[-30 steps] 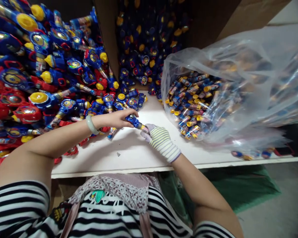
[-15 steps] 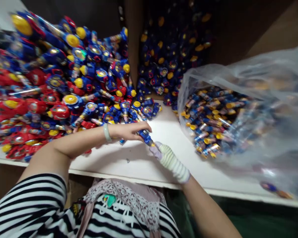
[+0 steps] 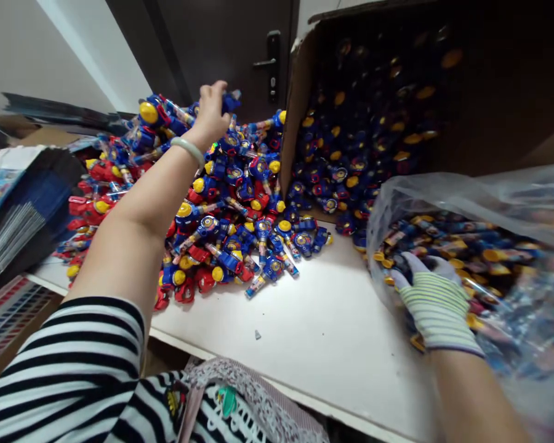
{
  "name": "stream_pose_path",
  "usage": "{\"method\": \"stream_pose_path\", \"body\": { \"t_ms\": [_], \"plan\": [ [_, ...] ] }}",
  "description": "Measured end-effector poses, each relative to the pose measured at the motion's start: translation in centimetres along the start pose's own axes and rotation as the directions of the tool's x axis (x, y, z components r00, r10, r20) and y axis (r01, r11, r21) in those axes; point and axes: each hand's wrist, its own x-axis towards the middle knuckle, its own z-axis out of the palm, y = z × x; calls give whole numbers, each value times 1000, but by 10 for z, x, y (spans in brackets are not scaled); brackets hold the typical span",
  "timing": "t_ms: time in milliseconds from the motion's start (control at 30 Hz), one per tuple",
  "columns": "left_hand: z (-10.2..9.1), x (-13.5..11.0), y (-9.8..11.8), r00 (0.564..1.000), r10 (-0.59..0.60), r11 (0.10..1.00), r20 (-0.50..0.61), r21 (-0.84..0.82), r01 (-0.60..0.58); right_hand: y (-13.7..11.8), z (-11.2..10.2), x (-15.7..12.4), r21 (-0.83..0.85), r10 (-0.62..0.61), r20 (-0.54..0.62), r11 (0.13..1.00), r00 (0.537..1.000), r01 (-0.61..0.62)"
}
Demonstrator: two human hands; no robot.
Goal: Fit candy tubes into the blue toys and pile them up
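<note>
Both have separated: left hand over toys, right hand among tubes

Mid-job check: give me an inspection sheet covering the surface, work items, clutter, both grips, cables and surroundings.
Surface: white tabletop, with a few dark specks.
Work items: heaped blue and red toys on the left; yellow-ended tubes inside a clear plastic bag on the right.
Clutter: small grey chip near the front edge.
Left grip: bare, above the heap, fingers at a blue toy; whether held, cannot tell.
Right grip: gloved, among the tubes; fingertips partly hidden, hold unclear.
Cables: nothing seen.
Surroundings: dark door behind the heap; cardboard box holding more toys; stacked flat material at far left.
</note>
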Motion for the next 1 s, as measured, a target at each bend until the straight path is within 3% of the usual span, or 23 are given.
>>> {"method": "stream_pose_path", "body": {
  "t_ms": [67, 100, 167, 233, 300, 367, 433, 467, 533, 600, 667, 733, 800, 900, 933, 1000],
  "plan": [
    [8, 19, -3, 992, -1, 998, 128, 62, -7, 4, 7, -1, 16, -7, -3, 1000, 1000, 7],
    [12, 19, 1, 992, 15, 997, 123, 72, -24, 4, 9, -2, 23, -6, -2, 1000, 1000, 6],
    [25, 6, 19, 996, 87, 995, 0, 43, -87, 1, 13, -3, 16, 5, 23, 1000, 1000, -6],
    [47, -25, 48, 972, 227, 973, -63, -27, -229, -4, 15, -1, -1, 22, 63, 1000, 998, -22],
    [79, -64, 80, 908, 408, 909, 97, -140, -393, -9, 17, 4, 4, 60, 78, 998, 995, -60],
    [119, -104, 111, 756, 543, 839, 366, -249, -483, -10, 19, 10, 43, 126, 66, 991, 990, -129],
    [159, -136, 136, 625, 558, 824, 546, -275, -496, -7, 19, 12, 111, 205, 35, 972, 978, -208],
    [177, -149, 147, 601, 539, 831, 590, -257, -494, -4, 19, 10, 155, 239, 12, 959, 971, -238],
    [206, -165, 165, 600, 497, 848, 626, -203, -490, 2, 18, -1, 278, 282, -34, 924, 959, -262],
    [224, -174, 179, 590, 446, 860, 673, -140, -490, 3, 19, -22, 449, 258, -30, 867, 966, -218],
    [233, -183, 191, 561, 387, 868, 732, -84, -490, -4, 24, -48, 577, 167, 38, 802, 985, -158],
    [236, -196, 198, 528, 364, 869, 767, -74, -490, -16, 29, -72, 558, 47, 151, 820, 987, -124],
    [235, -211, 202, 481, 397, 855, 782, -124, -504, -31, 31, -87, 391, -30, 302, 915, 953, -95],
    [223, -231, 198, 404, 487, 837, 775, -281, -470, -50, 26, -93, 143, -19, 503, 988, 864, -62],
    [216, -235, 195, 413, 506, 850, 757, -357, -387, -55, 23, -92, 123, -1, 530, 990, 848, -75],
    [200, -240, 188, 517, 476, 854, 711, -514, -79, -63, 15, -91, 196, 15, 512, 972, 859, -134]
  ]
}}
